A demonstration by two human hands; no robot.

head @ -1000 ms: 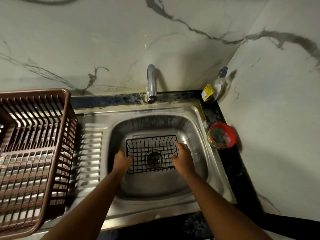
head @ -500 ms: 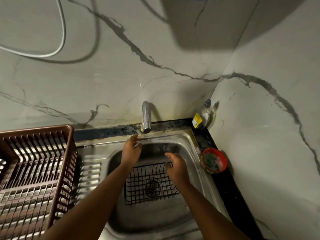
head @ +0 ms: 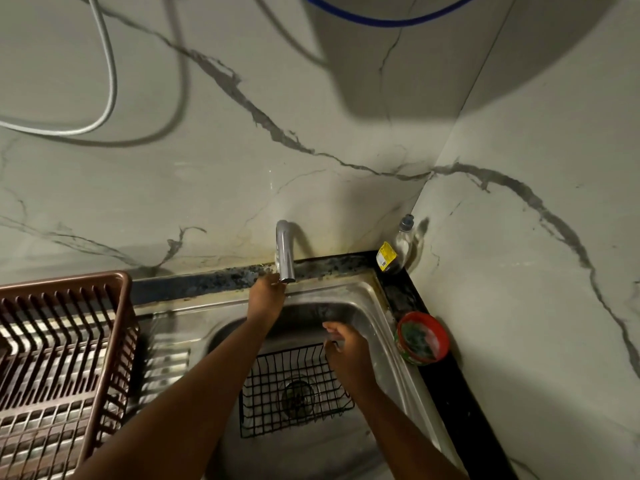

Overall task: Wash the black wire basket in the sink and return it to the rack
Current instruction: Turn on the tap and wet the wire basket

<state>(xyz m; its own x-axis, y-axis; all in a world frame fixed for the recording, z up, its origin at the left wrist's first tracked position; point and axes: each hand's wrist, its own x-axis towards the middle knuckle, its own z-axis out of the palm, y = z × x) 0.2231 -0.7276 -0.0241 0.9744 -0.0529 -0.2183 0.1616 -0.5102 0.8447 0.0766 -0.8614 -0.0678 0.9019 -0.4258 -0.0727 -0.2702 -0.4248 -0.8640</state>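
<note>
Basket (head: 294, 389) lies in sink (head: 377, 306); left hand (head: 265, 299) touches tap (head: 284, 251), grip unclear.

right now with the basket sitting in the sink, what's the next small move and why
Probably turn the water on: the left hand is already up at the base of the chrome tap, and no stream shows from the spout. The black wire basket lies over the drain in the steel sink, with the right hand at its far right rim, ready to steady it.

Left forearm is covering the black wire basket (head: 294, 389) left edge; brown rack (head: 62, 358) is running off frame left; bottle (head: 394, 251) label unreadable.
</note>
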